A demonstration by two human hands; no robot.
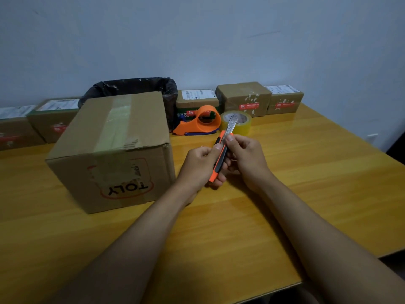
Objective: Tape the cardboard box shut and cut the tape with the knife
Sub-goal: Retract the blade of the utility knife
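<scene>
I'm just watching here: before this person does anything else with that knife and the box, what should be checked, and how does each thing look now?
1. Knife gripped firmly: ok, left hand and right hand both hold it.
2. Blade pointing away from the body: ok.
3. Fingertips clear of the blade: cannot tell, the right hand's fingertips sit very near its base.
4. Box flaps closed: ok, tape strip runs over the top.
5. Tape roll within reach: ok.

"TOLY" printed upside down inside a red outline on the near face of the cardboard box, shipping labels on the far parcels too small to read
</scene>
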